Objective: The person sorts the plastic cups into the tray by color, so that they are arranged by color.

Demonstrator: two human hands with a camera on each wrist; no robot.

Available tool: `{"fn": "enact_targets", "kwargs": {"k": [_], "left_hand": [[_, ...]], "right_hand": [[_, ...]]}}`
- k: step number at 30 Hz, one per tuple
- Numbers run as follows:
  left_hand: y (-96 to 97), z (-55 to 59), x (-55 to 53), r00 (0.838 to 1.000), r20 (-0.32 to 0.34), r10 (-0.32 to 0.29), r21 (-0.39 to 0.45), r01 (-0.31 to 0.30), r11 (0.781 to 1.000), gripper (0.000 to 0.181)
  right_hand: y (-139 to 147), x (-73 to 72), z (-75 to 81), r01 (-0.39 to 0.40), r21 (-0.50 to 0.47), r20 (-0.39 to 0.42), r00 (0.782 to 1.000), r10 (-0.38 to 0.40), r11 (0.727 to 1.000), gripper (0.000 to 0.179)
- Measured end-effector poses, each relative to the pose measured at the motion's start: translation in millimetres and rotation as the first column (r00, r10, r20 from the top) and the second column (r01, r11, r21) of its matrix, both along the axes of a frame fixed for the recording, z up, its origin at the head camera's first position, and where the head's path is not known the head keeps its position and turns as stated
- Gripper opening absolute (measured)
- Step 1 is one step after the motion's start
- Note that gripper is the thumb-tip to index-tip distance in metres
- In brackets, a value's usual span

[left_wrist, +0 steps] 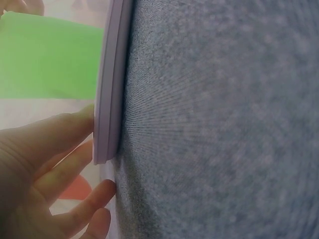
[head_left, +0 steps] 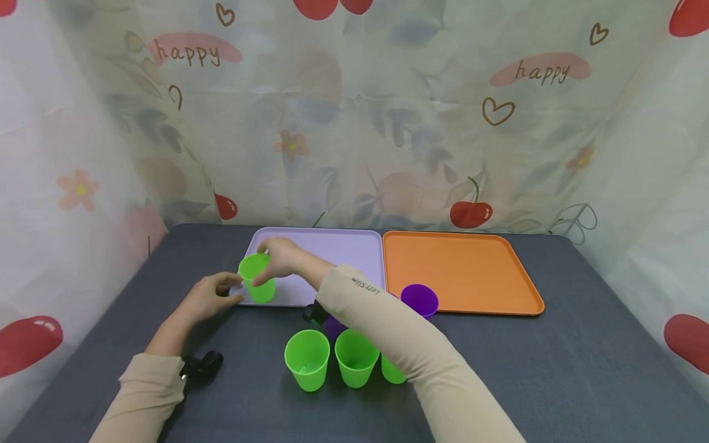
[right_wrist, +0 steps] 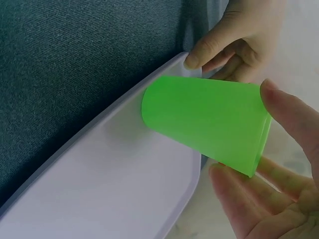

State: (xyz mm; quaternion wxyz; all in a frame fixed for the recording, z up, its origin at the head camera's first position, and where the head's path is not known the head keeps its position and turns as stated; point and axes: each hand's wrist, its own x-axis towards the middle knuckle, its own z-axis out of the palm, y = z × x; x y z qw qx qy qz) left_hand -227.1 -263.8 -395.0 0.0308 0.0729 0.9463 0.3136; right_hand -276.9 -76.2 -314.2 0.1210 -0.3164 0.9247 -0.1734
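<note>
1. Right hand (head_left: 282, 258): grip clamped on one green cup, thumb to one side of the mouth, fingers to the other
2. Held cup (right_wrist: 199, 117): green, smooth, tapering to the base; located over the left end of the lilac tray, mouth uppermost in the head view; whether its base touches the tray cannot be told
3. Lilac tray (head_left: 327, 249): shallow, raised rim, rounded corners; placed at the back left of the desk (head_left: 554, 375), which is dark grey
4. Left hand (head_left: 206, 295): grip closed about the near left corner of the lilac tray, thumb touching the rim, fingers bent, just beside the held cup
5. Front green cups: three, upright in a row before the trays; left one (head_left: 307, 363), middle one (head_left: 357, 363), right one (head_left: 392, 370) partly covered by the right sleeve (head_left: 399, 332)
6. Purple cups: one (head_left: 419, 299) standing in front of the orange tray (head_left: 471, 271), another (head_left: 335, 328) largely hidden behind the green ones
7. Orange tray: set directly beside the lilac one, to its right
8. Backdrop cloth (head_left: 360, 135): pale, printed with cherries, hearts, flowers and the word "happy"
</note>
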Motion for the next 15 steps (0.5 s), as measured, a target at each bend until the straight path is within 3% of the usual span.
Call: {"fn": "enact_targets", "kwargs": {"k": [8, 15], "left_hand": [[-1.0, -2.0, -1.1, 1.000, -0.017, -0.006, 0.003, 0.006, 1.000, 0.043], [-0.4, -2.4, -1.2, 1.000, -0.006, 0.006, -0.004, -0.006, 1.000, 0.043]], "right_hand": [[2, -0.2, 2.4, -0.013, 0.010, 0.035, 0.999, 0.013, 1.000, 0.070], [18, -2.8, 20.9, -0.006, -0.064, 0.081, 0.997, 0.011, 0.998, 0.065]]}}
